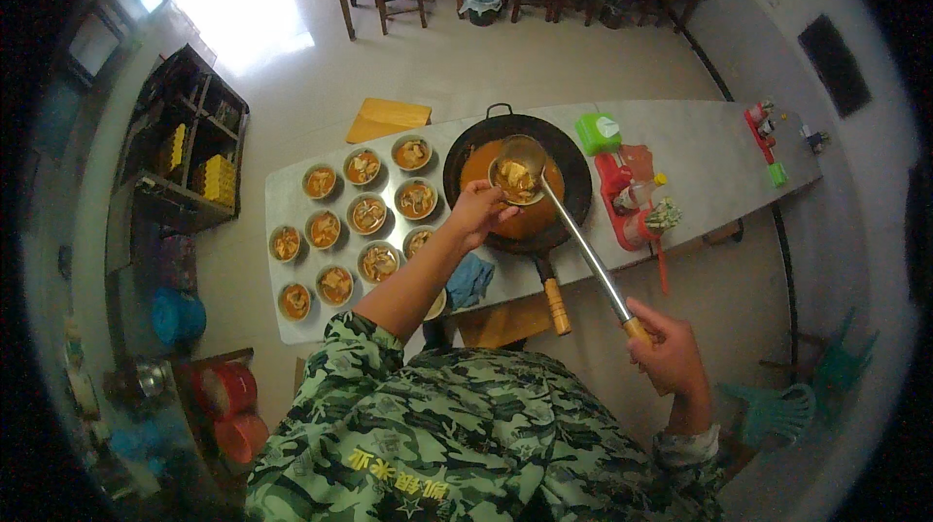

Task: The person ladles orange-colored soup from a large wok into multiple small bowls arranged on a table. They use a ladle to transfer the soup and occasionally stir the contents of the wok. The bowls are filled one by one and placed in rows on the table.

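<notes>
My left hand (482, 214) grips the near-left rim of a bowl (516, 179) with food in it, held over the wok. A long metal ladle (583, 238) with a wooden handle is in my right hand (667, 351). Its round head overlaps the far edge of the bowl; whether the two touch I cannot tell. Below them, the dark wok (576, 208) holds orange-brown soup (477, 157). The wok's wooden handle (557, 307) points toward me. Several filled bowls (367, 213) stand on the table to the left, and my left forearm partly hides some.
A blue cloth (470, 280) lies by the wok. To the right stand a green tissue box (598, 132) and a red condiment caddy (619, 194) with a bottle (638, 192). A wooden stool (388, 119) sits beyond the grey table (700, 150). Dark shelving (186, 146) is at left.
</notes>
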### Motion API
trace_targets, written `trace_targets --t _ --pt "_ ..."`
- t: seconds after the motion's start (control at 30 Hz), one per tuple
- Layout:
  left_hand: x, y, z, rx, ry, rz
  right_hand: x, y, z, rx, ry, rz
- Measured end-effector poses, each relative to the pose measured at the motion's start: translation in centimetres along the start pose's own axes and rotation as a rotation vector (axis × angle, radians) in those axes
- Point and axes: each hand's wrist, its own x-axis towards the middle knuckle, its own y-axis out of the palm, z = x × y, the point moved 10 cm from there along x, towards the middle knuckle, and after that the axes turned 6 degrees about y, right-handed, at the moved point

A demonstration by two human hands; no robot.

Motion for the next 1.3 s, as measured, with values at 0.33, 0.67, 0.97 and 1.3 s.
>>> trace_targets --t 0.33,0.67,0.97,1.3 --pt "-0.1 -1.1 -0.6 0.008 0.035 -0.009 -2.0 1.4 4.9 -0.444 -0.365 -0.137" --pt "0.2 -1.4 -0.6 -0.051 0.036 0.007 -1.9 1.9 5.1 -0.477 -0.35 -0.143" --pt "0.4 -1.5 -0.6 -0.028 0.049 0.016 -1.5 1.4 4.2 -0.324 -0.279 -0.147" --pt "-1.4 -6.6 -3.5 0.035 0.061 0.024 3.0 0.6 -0.3 0.729 -0.021 0.029"
